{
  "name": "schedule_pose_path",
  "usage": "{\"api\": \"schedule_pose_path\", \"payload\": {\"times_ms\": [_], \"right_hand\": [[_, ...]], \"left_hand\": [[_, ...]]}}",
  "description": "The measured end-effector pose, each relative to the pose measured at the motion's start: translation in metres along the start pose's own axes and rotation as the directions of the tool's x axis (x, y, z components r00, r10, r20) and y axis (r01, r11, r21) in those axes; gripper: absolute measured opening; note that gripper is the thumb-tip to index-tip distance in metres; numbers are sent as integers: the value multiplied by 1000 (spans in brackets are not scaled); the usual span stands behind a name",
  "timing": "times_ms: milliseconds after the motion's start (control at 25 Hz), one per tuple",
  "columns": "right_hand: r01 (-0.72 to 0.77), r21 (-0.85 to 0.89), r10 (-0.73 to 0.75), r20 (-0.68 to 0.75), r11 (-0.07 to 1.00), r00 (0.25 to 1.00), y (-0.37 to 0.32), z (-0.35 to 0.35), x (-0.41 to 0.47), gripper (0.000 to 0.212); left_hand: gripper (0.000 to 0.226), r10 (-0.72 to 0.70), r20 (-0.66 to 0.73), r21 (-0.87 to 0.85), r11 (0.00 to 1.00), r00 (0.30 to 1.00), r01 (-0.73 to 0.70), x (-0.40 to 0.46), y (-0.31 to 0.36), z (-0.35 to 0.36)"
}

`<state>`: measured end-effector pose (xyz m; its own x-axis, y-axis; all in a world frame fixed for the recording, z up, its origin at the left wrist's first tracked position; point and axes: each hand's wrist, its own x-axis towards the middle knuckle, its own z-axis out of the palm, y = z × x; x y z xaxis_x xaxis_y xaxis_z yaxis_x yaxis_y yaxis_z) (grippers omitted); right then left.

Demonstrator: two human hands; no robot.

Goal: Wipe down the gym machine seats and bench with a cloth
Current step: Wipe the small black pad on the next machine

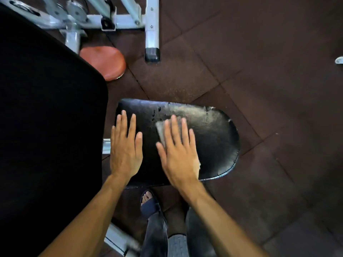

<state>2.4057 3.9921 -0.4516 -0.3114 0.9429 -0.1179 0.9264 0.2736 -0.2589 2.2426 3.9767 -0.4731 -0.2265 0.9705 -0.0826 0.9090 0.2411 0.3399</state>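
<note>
At the far left a large black back pad [46,117] fills the frame from top to bottom, with pale grey machine frame tubes [118,21] above it and a round orange-brown pad [104,62] just beyond its upper right corner. No bin, bucket or other container shows anywhere in view. Next to the right comes the black seat [209,141], a worn, rounded pad with cracked edging at its far rim and a few droplets on its upper surface; a short metal tube [106,145] joins it to the machine at its left edge. The left hand [125,151] lies flat on the left part of the seat, fingers straight and a little spread, holding nothing. Just to its right the right hand [178,154] is also flat with fingers extended, pressing a pale cloth [161,129] down onto the middle of the seat; the cloth peeks out past the fingers at the upper left and under the heel of the hand at the right. Below the seat a foot in a dark open-toed sandal [149,204] stands on the dark brown tiled rubber floor [278,71].
</note>
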Motion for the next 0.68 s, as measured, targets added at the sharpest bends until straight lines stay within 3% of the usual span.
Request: {"api": "schedule_pose_path", "payload": {"times_ms": [80,120,240,320,360,440,520,600,680], "right_hand": [[153,-84,-145,93,985,985,18,-5,-53,61],[155,-128,-139,126,979,982,39,-14,-70,60],[-92,-191,106,68,977,992,95,-38,-45,58],[-310,-116,306,-49,944,951,90,-41,23,57],[-337,-62,334,-58,939,941,72,-38,58,56],[-232,-31,231,-35,972,972,22,-22,90,55],[-9,-79,10,9,997,1000,-13,-6,59,55],[226,-108,-215,101,968,971,-4,-4,-8,56],[369,-139,-347,159,919,924,39,-19,-55,57]], "left_hand": [[58,3,-12,-1,1000,1000,-3,-2,0,-2],[58,1,-7,0,1000,1000,-1,-1,0,-2],[58,-10,-5,26,1000,1000,11,0,1,-1],[58,-17,-13,26,1000,1000,17,1,2,1],[57,-18,-19,3,1000,1000,18,1,1,1],[55,-10,-45,-66,998,999,7,2,0,2],[53,-7,-78,-151,988,997,-5,1,-3,2],[52,-11,-83,-221,975,997,-8,1,-6,2],[53,-15,-71,-227,974,997,-2,2,-5,2]]}}
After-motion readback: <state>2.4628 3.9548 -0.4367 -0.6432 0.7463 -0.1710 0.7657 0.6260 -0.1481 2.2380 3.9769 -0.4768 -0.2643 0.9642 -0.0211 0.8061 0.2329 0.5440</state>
